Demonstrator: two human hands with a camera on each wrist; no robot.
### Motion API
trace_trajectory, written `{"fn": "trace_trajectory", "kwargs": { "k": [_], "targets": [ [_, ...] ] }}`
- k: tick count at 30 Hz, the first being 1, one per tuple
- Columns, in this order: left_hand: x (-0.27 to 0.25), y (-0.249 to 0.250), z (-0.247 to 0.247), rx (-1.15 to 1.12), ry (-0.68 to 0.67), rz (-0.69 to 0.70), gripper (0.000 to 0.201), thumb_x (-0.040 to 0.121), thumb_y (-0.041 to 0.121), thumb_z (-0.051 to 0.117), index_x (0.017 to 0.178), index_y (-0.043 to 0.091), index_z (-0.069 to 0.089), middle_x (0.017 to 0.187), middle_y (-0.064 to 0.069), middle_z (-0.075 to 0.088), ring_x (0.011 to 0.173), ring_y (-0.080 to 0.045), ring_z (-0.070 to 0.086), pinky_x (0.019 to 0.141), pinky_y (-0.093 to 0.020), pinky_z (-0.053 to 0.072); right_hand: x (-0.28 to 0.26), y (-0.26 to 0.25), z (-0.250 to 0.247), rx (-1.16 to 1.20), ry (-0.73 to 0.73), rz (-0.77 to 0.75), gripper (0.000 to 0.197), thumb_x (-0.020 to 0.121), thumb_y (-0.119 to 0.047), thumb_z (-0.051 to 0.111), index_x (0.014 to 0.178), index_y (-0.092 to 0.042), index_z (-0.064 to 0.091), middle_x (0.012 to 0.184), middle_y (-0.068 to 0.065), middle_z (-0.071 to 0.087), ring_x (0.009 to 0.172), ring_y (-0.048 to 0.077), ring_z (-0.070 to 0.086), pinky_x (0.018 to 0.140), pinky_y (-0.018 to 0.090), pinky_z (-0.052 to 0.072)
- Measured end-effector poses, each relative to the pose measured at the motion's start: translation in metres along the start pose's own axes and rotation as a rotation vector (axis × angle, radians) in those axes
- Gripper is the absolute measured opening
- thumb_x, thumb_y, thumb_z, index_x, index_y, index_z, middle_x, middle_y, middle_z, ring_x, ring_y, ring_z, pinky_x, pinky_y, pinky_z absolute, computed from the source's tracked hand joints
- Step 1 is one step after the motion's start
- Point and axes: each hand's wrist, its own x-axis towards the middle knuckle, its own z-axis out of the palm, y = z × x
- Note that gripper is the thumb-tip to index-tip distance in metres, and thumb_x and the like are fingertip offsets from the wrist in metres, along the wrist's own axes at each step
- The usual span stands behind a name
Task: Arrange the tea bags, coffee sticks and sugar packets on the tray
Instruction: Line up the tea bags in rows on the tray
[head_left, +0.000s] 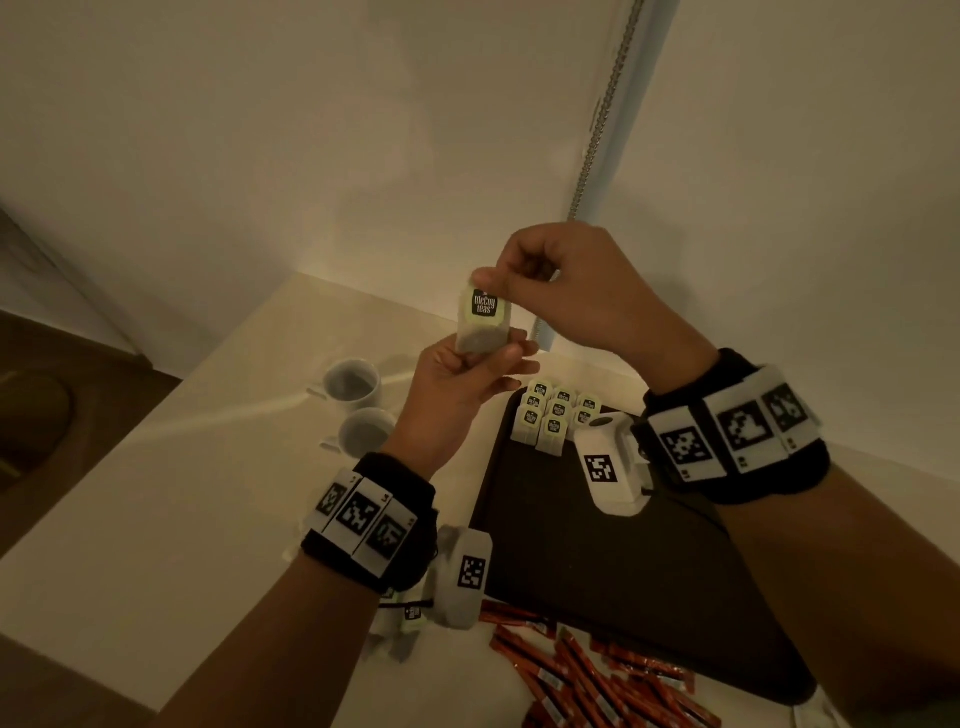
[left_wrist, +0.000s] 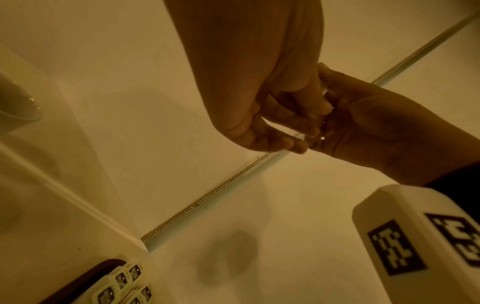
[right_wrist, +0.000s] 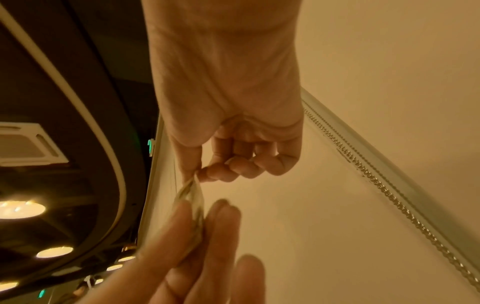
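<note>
Two hands raised above the table share one pale wrapped tea bag with a black label (head_left: 483, 319): left hand (head_left: 457, 387) grips its lower end, right hand (head_left: 550, 283) pinches the top. Far corner of the dark rectangular tray (head_left: 597, 561) holds grouped tea bags (head_left: 556, 418); orange coffee sticks (head_left: 587, 675) lie near.

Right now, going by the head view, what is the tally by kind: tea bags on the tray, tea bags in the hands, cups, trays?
Tea bags on the tray: 8
Held tea bag, pinched between left hand and right hand: 1
Cups: 2
Tray: 1
Total: 12
Coffee sticks overlap too much to count.
</note>
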Motion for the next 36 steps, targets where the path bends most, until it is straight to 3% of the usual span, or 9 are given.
{"fn": "trace_trajectory", "kwargs": {
  "k": [3,10,16,21,26,28,31,34,36],
  "targets": [
    [-0.002,-0.002,0.003,-0.008,-0.041,-0.053,0.018,0.085,0.018,0.064,0.103,0.017,0.066,0.095,0.001,0.074,0.083,-0.014,0.070,0.068,-0.021,0.052,-0.002,0.000,0.002,-0.080,0.008,-0.025,0.030,0.085,-0.035,0.067,0.070,-0.010,0.067,0.055,-0.005,0.058,0.050,0.007,0.054,0.051,0.014,0.040],
    [-0.004,-0.009,-0.001,-0.146,0.079,-0.097,0.016,0.079,0.019,0.058,0.091,0.013,0.066,0.083,0.002,0.071,0.074,-0.010,0.067,0.064,-0.019,0.051,0.001,-0.001,-0.006,-0.222,-0.009,-0.028,0.029,0.085,-0.032,0.066,0.061,-0.015,0.064,0.044,-0.012,0.044,0.045,-0.002,0.048,0.050,0.008,0.034],
    [-0.007,-0.015,-0.003,-0.118,0.031,-0.144,0.016,0.079,0.018,0.059,0.080,0.025,0.073,0.084,0.005,0.071,0.076,-0.008,0.066,0.064,-0.019,0.050,0.000,0.011,-0.004,-0.278,-0.063,-0.016,0.024,0.084,-0.035,0.066,0.072,-0.014,0.069,0.060,-0.006,0.061,0.052,0.003,0.052,0.055,0.014,0.039],
    [-0.004,-0.015,-0.002,-0.077,0.000,-0.119,0.026,0.081,0.018,0.057,0.106,0.014,0.060,0.093,0.002,0.072,0.089,-0.013,0.068,0.073,-0.022,0.052,-0.006,0.018,-0.004,-0.174,-0.147,0.008,0.022,0.082,-0.034,0.071,0.075,-0.013,0.071,0.062,-0.005,0.064,0.054,0.000,0.055,0.055,0.009,0.040],
    [0.000,-0.018,0.000,-0.003,0.048,-0.040,0.019,0.080,0.016,0.061,0.098,0.012,0.066,0.084,0.001,0.072,0.082,-0.013,0.067,0.075,-0.023,0.053,-0.013,0.026,-0.003,-0.038,-0.069,0.046,0.015,0.076,-0.031,0.076,0.077,-0.016,0.074,0.067,0.003,0.069,0.061,0.017,0.061,0.057,0.024,0.048],
    [-0.002,-0.022,0.000,0.070,0.047,-0.045,0.014,0.081,0.016,0.063,0.094,0.015,0.068,0.084,0.001,0.073,0.082,-0.013,0.067,0.072,-0.020,0.052,-0.016,0.032,-0.004,0.038,-0.034,0.059,0.012,0.075,-0.028,0.077,0.077,-0.016,0.074,0.067,0.003,0.069,0.057,0.013,0.061,0.050,0.018,0.048],
    [-0.002,-0.027,0.002,0.141,0.063,-0.063,0.014,0.084,0.012,0.063,0.096,0.013,0.067,0.084,0.000,0.073,0.082,-0.013,0.068,0.071,-0.020,0.051,-0.022,0.041,-0.003,0.161,-0.024,0.083,0.008,0.076,-0.022,0.076,0.077,-0.014,0.073,0.064,0.003,0.068,0.053,0.008,0.061,0.051,0.015,0.048],
    [-0.002,-0.028,0.000,0.199,0.078,-0.101,0.029,0.081,0.011,0.067,0.109,0.019,0.063,0.099,0.002,0.073,0.091,-0.015,0.069,0.073,-0.022,0.053,-0.029,0.059,-0.003,0.245,0.017,0.144,0.004,0.078,-0.016,0.074,0.080,-0.012,0.072,0.062,-0.003,0.067,0.053,0.006,0.061,0.054,0.017,0.052],
    [-0.007,-0.029,-0.010,0.293,0.099,-0.129,0.028,0.085,0.010,0.066,0.110,0.021,0.062,0.107,0.003,0.071,0.099,-0.019,0.068,0.075,-0.022,0.053,-0.037,0.080,-0.003,0.258,0.031,0.205,0.006,0.080,-0.012,0.072,0.080,-0.018,0.070,0.063,-0.008,0.067,0.056,0.005,0.063,0.058,0.017,0.053]
  ]
}}
